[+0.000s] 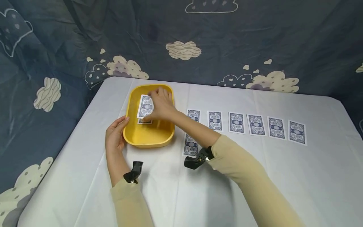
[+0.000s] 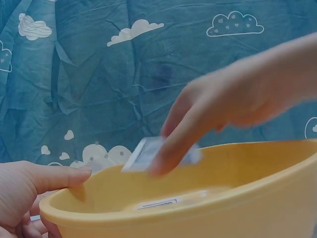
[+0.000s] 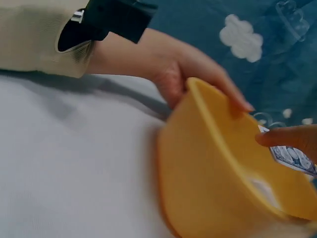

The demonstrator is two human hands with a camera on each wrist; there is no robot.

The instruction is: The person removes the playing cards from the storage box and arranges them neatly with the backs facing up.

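A person's right hand (image 1: 161, 105) holds one blue-backed playing card (image 1: 145, 105) over a yellow plastic tub (image 1: 148, 144), thumb and fingers pinching it at one side, a hold that leaves most of the patterned back showing. The left hand (image 1: 114, 134) grips the tub's rim, thumb over the edge and the other fingers curled outside, apparently to steady it on the white-covered table (image 1: 312, 189). Seven more playing cards (image 1: 236, 123) lie back-up to the tub's right, six in a spaced row and one nearer the person, set apart perhaps so each can be lifted singly. At least one card (image 1: 143, 122) lies inside the tub; whether others sit beneath is hard to tell. Two black wrist cameras (image 1: 134, 171) show, one per arm
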